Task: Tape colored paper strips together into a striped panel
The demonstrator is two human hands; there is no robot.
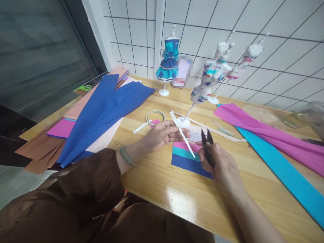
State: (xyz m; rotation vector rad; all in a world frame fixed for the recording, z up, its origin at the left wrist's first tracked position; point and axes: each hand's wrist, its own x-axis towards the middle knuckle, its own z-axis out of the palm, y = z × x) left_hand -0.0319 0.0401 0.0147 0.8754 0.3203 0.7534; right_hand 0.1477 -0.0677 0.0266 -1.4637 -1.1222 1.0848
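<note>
1. Closest in: a brown sleeve (83,189) and a green bangle (126,157) on the left wrist, all above a glossy wooden table (157,202).
2. The right hand (224,167) is wrapped around a pair of dark snips (207,146). The blades point up and away, with the tips standing apart.
3. The left hand (162,135) has its fingers pinched on a white strip (188,145). The strip slants down to the right, and its lower end hangs just left of the snips, seemingly not touching them.
4. Right under both hands is a small stack of pink, teal and blue paper (187,163), lying flat on the table.
5. My read on the step in hand: the strip is being lined up for a trim, with nothing between the blades yet. A cut would need the strip kept taut and slid between those open tips — and clear of the left fingertips.
6. A bit further back are a tape roll (155,117) and a paint-splotched mannequin (211,79) on a white stand.
7. Off to the sides are blue sheets (106,111) on the left, and a magenta sheet (265,131) with a teal band (286,172) on the right.
8. At the tiled wall — a mannequin in a blue dress (167,60).
</note>
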